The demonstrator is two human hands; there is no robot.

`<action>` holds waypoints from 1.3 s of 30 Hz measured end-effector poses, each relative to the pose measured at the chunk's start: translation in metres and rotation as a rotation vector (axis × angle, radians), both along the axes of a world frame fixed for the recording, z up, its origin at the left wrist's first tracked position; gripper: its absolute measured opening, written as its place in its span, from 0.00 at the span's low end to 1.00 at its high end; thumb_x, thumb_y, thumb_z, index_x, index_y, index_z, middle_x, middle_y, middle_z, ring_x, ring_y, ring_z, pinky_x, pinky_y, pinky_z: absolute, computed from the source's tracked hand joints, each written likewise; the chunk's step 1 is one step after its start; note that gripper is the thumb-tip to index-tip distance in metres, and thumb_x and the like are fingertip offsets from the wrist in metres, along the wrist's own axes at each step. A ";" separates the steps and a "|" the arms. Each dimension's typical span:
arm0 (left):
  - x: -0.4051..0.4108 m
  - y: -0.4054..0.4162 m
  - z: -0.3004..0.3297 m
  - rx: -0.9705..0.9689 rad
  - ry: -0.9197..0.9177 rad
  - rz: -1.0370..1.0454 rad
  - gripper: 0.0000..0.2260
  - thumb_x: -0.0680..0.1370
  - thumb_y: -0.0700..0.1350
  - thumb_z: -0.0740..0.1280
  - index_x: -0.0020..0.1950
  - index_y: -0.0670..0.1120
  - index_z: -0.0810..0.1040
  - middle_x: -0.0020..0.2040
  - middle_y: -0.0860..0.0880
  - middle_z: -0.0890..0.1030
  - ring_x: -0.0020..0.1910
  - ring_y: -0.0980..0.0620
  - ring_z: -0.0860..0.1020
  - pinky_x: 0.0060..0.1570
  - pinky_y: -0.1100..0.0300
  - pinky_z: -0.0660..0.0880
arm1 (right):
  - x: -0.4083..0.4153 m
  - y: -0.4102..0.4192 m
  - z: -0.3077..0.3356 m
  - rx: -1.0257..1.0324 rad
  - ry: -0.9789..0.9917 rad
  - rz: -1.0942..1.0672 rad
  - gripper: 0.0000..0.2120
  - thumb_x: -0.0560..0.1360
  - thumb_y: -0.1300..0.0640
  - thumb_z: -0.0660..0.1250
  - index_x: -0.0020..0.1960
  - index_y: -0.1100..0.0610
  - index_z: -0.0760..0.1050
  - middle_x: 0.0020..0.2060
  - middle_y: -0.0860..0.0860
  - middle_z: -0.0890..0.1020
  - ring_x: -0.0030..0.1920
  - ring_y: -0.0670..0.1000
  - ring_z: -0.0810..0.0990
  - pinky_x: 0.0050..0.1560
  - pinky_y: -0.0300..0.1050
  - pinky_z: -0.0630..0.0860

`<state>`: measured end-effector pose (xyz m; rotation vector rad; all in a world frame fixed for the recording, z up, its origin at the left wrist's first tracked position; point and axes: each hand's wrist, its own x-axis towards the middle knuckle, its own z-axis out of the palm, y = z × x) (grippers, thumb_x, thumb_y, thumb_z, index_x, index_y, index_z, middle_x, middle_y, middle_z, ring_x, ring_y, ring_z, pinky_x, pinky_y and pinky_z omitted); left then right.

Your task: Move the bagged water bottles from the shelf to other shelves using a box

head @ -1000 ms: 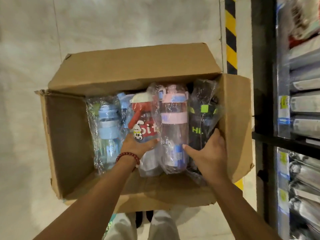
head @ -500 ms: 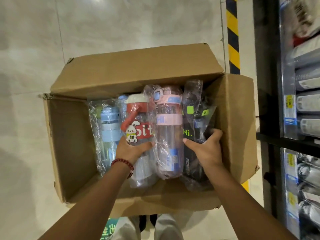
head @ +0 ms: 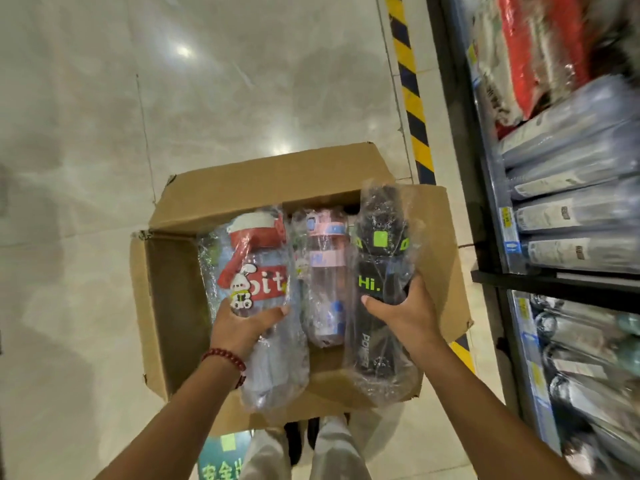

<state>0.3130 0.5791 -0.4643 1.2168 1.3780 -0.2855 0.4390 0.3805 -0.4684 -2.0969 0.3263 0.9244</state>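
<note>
Brown cardboard box [head: 166, 306] sits open on the pale floor [head: 86, 168] beside the shelf [head: 561, 220]. The left hand [head: 242, 327] has its grip wrapped round the bagged red bottle [head: 256, 271], the right hand [head: 401, 313] has its grip curled round the bagged black bottle [head: 377, 258]; both bottles are over the box. A bagged pink bottle [head: 325, 271] lies inside between them

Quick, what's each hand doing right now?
Left hand: holding the red-lidded clear plastic bottle in its bag.
Right hand: holding the bagged black bottle with green lettering.
</note>
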 end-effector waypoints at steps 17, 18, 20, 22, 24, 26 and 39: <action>0.061 -0.024 0.324 0.155 -0.520 -0.329 0.32 0.53 0.50 0.78 0.55 0.47 0.76 0.46 0.50 0.83 0.44 0.53 0.82 0.35 0.62 0.79 | -0.013 -0.027 0.312 0.594 -0.156 -0.450 0.28 0.70 0.73 0.69 0.66 0.56 0.67 0.46 0.48 0.83 0.43 0.42 0.83 0.36 0.33 0.77; 0.061 -0.028 0.343 0.157 -0.545 -0.326 0.29 0.55 0.47 0.79 0.54 0.47 0.76 0.44 0.50 0.83 0.43 0.54 0.82 0.34 0.64 0.79 | -0.015 -0.031 0.334 0.643 -0.166 -0.437 0.27 0.70 0.73 0.70 0.64 0.55 0.69 0.44 0.46 0.84 0.42 0.42 0.83 0.37 0.33 0.77; 0.061 -0.038 0.381 0.173 -0.603 -0.331 0.19 0.61 0.40 0.80 0.47 0.49 0.77 0.38 0.54 0.83 0.39 0.55 0.81 0.32 0.66 0.78 | -0.018 -0.040 0.372 0.737 -0.220 -0.407 0.30 0.66 0.72 0.72 0.64 0.53 0.69 0.48 0.48 0.85 0.47 0.45 0.83 0.42 0.36 0.78; 0.060 -0.049 0.414 0.179 -0.671 -0.334 0.16 0.61 0.39 0.78 0.45 0.49 0.78 0.34 0.56 0.83 0.36 0.57 0.81 0.31 0.66 0.77 | -0.022 -0.048 0.408 0.817 -0.253 -0.395 0.32 0.65 0.73 0.72 0.64 0.55 0.69 0.49 0.50 0.85 0.49 0.48 0.83 0.43 0.39 0.79; 0.056 -0.058 0.445 0.189 -0.723 -0.334 0.16 0.59 0.43 0.74 0.45 0.49 0.78 0.32 0.58 0.82 0.33 0.61 0.80 0.30 0.66 0.77 | -0.027 -0.056 0.438 0.846 -0.303 -0.411 0.29 0.67 0.75 0.67 0.64 0.55 0.69 0.47 0.49 0.85 0.46 0.47 0.84 0.41 0.39 0.79; 0.051 -0.065 0.469 0.194 -0.778 -0.363 0.18 0.56 0.47 0.76 0.44 0.49 0.78 0.32 0.59 0.82 0.32 0.62 0.80 0.29 0.67 0.76 | -0.034 -0.065 0.462 0.841 -0.367 -0.408 0.30 0.67 0.77 0.68 0.65 0.57 0.68 0.48 0.51 0.83 0.45 0.46 0.83 0.41 0.38 0.79; 0.001 -0.083 0.541 0.192 -0.890 -0.761 0.11 0.62 0.43 0.78 0.39 0.48 0.79 0.28 0.59 0.80 0.27 0.64 0.77 0.25 0.71 0.71 | -0.168 -0.118 0.529 0.701 -0.577 -0.625 0.58 0.56 0.50 0.81 0.77 0.47 0.51 0.67 0.38 0.61 0.70 0.43 0.63 0.67 0.46 0.66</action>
